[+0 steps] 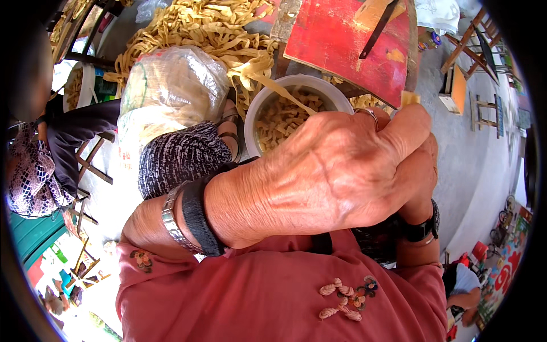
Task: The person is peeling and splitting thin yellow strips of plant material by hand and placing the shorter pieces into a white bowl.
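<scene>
My left hand (pixel 342 171) reaches across the middle, fingers curled and pressed together, with a ring on one finger. A pale yellow flat strip (pixel 285 94) runs from a heap towards this hand and passes out of sight behind it. Above the fingertips, a short yellowish end (pixel 410 98) sticks out. My right hand (pixel 426 171) is close against the left one and mostly hidden behind it, its fingers covered. Under the hands stands a white round tub (pixel 254 105) holding many small, curled yellow-brown pieces (pixel 282 122) in what looks like liquid.
A big heap of yellow strips (pixel 199 25) lies beyond the tub, beside a plastic-wrapped bundle (pixel 171 91). A red board (pixel 342 45) with a dark blade-like bar (pixel 379 28) stands at the far right. Another person's dark-clothed leg (pixel 85 128) is at left. Wooden stools (pixel 487 117) stand right.
</scene>
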The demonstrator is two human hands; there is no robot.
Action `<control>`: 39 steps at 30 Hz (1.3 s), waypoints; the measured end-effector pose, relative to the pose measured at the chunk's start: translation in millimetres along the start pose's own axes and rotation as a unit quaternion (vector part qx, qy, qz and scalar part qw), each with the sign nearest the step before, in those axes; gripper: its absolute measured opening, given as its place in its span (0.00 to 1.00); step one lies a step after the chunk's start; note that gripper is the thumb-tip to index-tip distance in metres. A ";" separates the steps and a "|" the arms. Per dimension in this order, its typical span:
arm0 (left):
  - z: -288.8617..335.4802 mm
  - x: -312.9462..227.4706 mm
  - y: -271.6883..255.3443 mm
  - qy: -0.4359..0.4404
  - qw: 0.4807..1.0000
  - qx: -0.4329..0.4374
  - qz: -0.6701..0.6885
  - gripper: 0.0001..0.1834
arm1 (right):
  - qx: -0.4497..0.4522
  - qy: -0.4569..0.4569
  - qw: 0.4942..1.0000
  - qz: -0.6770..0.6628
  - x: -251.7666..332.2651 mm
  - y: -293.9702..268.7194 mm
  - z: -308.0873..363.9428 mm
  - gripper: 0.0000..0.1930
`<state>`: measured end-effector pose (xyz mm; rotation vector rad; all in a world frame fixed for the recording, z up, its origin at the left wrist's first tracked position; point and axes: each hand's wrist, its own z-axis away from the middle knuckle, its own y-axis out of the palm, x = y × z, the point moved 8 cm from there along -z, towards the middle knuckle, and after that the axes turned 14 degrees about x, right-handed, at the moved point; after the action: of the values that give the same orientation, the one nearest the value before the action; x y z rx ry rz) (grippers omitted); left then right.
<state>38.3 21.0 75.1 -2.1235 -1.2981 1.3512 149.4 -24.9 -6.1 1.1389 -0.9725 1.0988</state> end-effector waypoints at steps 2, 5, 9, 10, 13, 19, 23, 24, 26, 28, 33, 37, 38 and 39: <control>2.5 2.1 2.1 0.008 0.999 -0.035 -0.012 0.12 | -0.015 0.029 0.999 0.029 -7.9 -3.5 2.4 0.18; 3.0 1.5 2.4 -0.019 1.000 -0.004 -0.018 0.14 | -0.012 0.037 0.998 0.048 -3.9 -2.4 2.7 0.17; 4.7 17.1 5.2 -0.046 0.998 0.027 0.042 0.10 | 0.008 0.007 0.996 0.089 4.2 2.5 -1.6 0.16; 4.4 23.2 6.3 -0.055 0.996 0.021 0.066 0.08 | 0.015 -0.003 0.995 0.102 6.1 3.3 -1.8 0.16; 2.9 43.5 11.0 -0.130 0.970 0.027 0.204 0.05 | 0.037 -0.034 0.991 0.124 10.8 6.1 -4.7 0.16; 6.1 53.2 33.1 -0.209 0.760 0.056 0.613 0.14 | 0.099 -0.087 0.990 0.054 3.9 6.2 -8.4 0.20; 0.7 48.7 34.5 -0.173 0.874 0.077 0.447 0.21 | 0.076 -0.094 0.992 0.032 -1.3 -1.0 -7.3 0.21; 0.3 47.0 31.4 -0.174 0.920 0.103 0.336 0.21 | 0.079 -0.099 0.992 0.027 -2.8 -2.0 -7.5 0.20; -2.4 43.8 29.5 -0.167 0.957 0.125 0.201 0.21 | 0.079 -0.100 0.992 0.019 -5.6 -4.4 -7.0 0.19; -0.8 45.7 32.7 -0.147 0.970 0.103 0.167 0.19 | 0.060 -0.088 0.994 0.030 -6.9 -3.9 -7.7 0.18; 7.5 64.3 45.7 -0.262 0.904 0.093 0.325 0.22 | -0.004 -0.094 0.991 0.095 4.2 -5.9 -9.3 0.17; 7.5 61.6 48.1 -0.272 0.823 0.117 0.484 0.27 | -0.073 -0.160 0.966 0.191 15.8 -15.8 -7.0 0.20; 8.4 60.9 51.4 -0.278 0.804 0.103 0.516 0.27 | -0.046 -0.192 0.958 0.208 17.1 -15.9 -9.9 0.22; 9.7 60.8 53.9 -0.283 0.782 0.090 0.548 0.28 | -0.039 -0.187 0.964 0.186 13.5 -16.7 -9.1 0.23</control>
<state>67.3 39.5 0.9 -2.4591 0.1817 2.5449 168.8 -15.0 2.3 1.1503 -1.5614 1.1474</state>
